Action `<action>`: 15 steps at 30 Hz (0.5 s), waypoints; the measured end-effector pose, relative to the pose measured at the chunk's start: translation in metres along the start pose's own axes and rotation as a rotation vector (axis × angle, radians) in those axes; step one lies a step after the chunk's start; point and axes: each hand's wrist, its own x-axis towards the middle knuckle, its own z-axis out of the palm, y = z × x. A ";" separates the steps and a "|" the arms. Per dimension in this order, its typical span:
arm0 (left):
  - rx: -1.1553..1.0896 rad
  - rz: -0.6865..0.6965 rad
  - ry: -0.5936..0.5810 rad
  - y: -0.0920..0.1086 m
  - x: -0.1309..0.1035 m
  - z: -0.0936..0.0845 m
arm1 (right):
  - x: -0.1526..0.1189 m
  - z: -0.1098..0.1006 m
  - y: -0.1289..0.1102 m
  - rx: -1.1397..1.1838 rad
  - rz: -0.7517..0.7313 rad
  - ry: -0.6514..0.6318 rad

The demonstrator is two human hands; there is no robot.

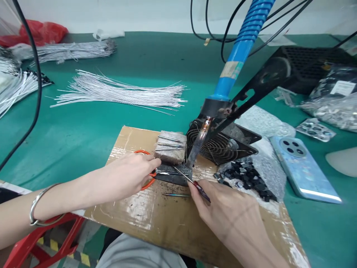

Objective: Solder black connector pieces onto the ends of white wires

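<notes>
My left hand is closed in a pinch at the block's front left corner; what its fingertips hold, if anything, is hidden. Under it lie orange-handled scissors, partly covered. My right hand grips a thin metal tool with a dark red handle. The tool's tip points left over a small dark plate. Behind that plate, a greyish block carries several thin metal rods. A blue-handled soldering iron leans down, its tip beside the plate. Another slim rod lies nearer me.
A cardboard sheet lies under the work. To the right are a black fan, a bag of black pieces and a blue phone. White wires spread across the green table. A black cable hangs at left.
</notes>
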 end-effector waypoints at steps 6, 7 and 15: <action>0.002 0.008 0.023 0.000 0.000 0.001 | -0.007 0.001 0.010 -0.004 0.007 -0.017; 0.005 0.005 0.021 0.000 0.000 0.001 | -0.008 0.001 0.011 -0.015 0.006 -0.007; -0.026 -0.026 -0.010 0.001 0.000 0.000 | -0.006 0.006 -0.021 -0.076 0.044 -0.010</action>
